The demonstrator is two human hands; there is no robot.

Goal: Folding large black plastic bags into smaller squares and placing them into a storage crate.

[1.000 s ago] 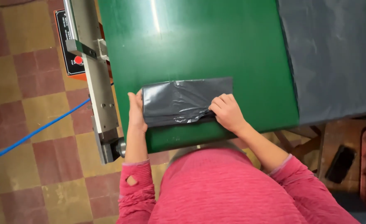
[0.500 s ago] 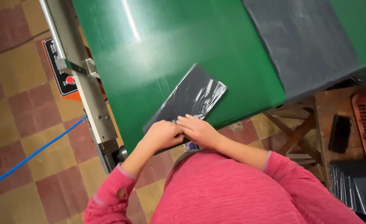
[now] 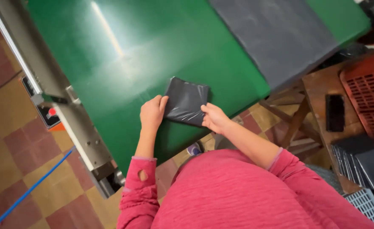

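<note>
Green surface fills the upper half of the head view: this is the desk (image 3: 123, 63), running diagonally from upper left to right of centre. On it, near its lower edge at the centre of the frame, I see a folded dark grey plastic bag (image 3: 186, 101), a compact, roughly square packet lying flat.

My left hand (image 3: 152, 113) sits at the packet's left edge, fingers curled, with the fingertips touching the lower left corner of the plastic. My right hand (image 3: 213, 118) sits at the lower right corner, thumb and fingers pinched on the edge of the packet. Grip state: both hands are partly closed on the folded dark grey plastic bag; the left presses on it, the right nips its edge. Both arms wear pink sleeves (image 3: 141, 186), the left one with a small hole.

Upper centre to upper right, a large flat dark grey sheet (image 3: 276, 38) lies spread on the desk, well apart from the packet.

Along the left edge of the desk runs a grey metal rail (image 3: 74, 127), with a small control box (image 3: 47, 113) bearing a red button just beside it. A blue cable (image 3: 30, 191) crosses the checkered tile floor (image 3: 9, 161) at lower left.

At right stands a wooden stand (image 3: 318, 89) carrying a small black device (image 3: 335, 112), a red slotted crate (image 3: 367, 97), and a stack of folded dark packets (image 3: 360, 163) at lower right.
</note>
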